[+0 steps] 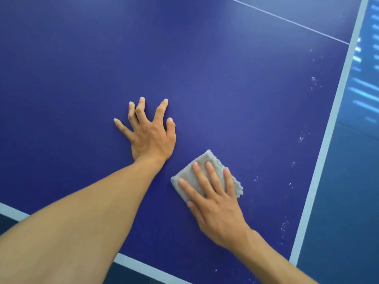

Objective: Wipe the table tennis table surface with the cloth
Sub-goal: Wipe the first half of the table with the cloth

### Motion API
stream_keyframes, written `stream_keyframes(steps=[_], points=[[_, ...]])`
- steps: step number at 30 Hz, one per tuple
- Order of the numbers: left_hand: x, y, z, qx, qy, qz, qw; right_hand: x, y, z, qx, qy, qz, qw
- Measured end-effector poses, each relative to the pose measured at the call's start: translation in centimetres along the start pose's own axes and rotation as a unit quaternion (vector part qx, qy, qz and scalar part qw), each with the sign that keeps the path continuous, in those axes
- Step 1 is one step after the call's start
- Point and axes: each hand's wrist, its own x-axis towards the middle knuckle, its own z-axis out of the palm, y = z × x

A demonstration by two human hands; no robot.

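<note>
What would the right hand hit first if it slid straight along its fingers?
Likely the left hand: the right hand, flat on the cloth, aims near its thumb side, but might narrowly pass onto bare table.

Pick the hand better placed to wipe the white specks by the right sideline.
Right. The right hand presses the cloth flat, and the white specks lie just to its right. The left hand rests splayed on the table, farther from them, holding nothing.
</note>
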Motion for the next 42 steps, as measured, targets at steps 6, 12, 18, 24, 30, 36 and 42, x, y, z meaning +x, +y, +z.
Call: stream_keyframes(steps=[6,12,18,24,30,36,42], points=[[-0.6,-1.4,-0.7,-0.073,-0.015,0.051,0.996,-5.8,0.6,-0.4,-0.019,-0.007,0.106,0.994],[-10.4,-5.8,-2.1,-0.031,-0.016,0.175,0.984,-8.6,-4.2,0.5,0.008,-0.007,0.173,0.985],[-23.2,-11.3,-1.3,-0.036,-0.007,0.137,0.990,-14.8,-6.1,1.9,-0.045,-0.048,0.035,0.997],[-26.0,-12.3,-0.2,-0.011,0.002,0.130,0.991,-13.3,-6.1,1.0,0.022,-0.017,0.400,0.916],[-26.0,-12.7,0.8,-0.003,0.029,0.133,0.991,-14.8,-14.2,4.0,-0.010,-0.018,0.108,0.994],[-26.1,-12.7,0.9,-0.020,0.051,0.128,0.990,-17.3,-8.3,2.5,0.014,-0.026,0.368,0.929],[-26.4,-12.3,0.9,-0.020,0.060,0.120,0.991,-14.1,-13.7,3.9,0.012,0.031,0.226,0.974]])
